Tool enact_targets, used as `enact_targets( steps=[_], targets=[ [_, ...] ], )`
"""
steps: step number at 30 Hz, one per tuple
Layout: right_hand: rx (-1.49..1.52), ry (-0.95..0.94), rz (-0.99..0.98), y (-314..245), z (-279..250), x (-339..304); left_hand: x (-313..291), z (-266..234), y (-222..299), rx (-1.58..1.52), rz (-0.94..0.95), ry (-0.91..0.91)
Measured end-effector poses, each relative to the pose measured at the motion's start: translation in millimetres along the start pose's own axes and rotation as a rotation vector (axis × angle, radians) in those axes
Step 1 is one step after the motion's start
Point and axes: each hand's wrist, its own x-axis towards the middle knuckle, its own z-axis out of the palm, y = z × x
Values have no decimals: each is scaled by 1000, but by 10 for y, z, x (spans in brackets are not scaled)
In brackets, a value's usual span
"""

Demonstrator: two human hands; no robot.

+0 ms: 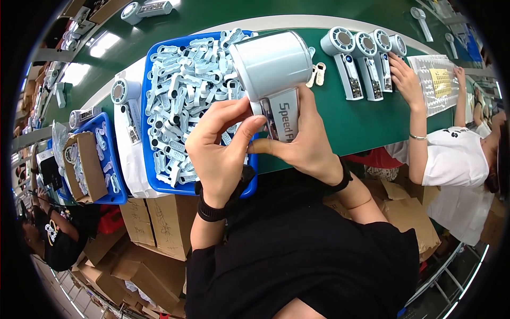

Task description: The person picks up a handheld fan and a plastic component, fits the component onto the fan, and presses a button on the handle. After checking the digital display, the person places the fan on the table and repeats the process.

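A pale blue handheld fan (273, 64) with a wide round head is up in front of me, its handle pointing toward me. Its handle's side lies partly exposed, with small inner parts showing. My right hand (305, 138) wraps the handle from the right, thumb across its lower end. My left hand (220, 146) is closed against the handle's left side, thumb and forefinger at the exposed part; whether a small piece is pinched there is hidden. Just left and beyond, a blue bin (150, 101) holds a heap of pale blue handle covers (186, 90).
Several opened fans (366, 64) stand in a row at the right on the green table (329, 125). A co-worker's hand (406, 80) touches the row's far end. Two small covers (317, 74) lie beyond my hands. Cardboard boxes (159, 223) sit below the table edge.
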Motion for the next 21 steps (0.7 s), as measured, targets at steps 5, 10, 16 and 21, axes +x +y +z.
enact_targets(
  steps=[5, 10, 16, 21],
  targets=[
    [-275, 81, -77, 35, 69, -27, 25, -78, -52, -118, -151, -59],
    [-289, 110, -56, 47, 90, -55, 8, -29, -58, -87, -127, -11],
    [-245, 121, -82, 54, 78, -31, 32, 8, 19, 5, -85, 9],
    [-50, 41, -43, 56, 13, 8, 19, -46, -19, -24, -112, -73]
  ],
)
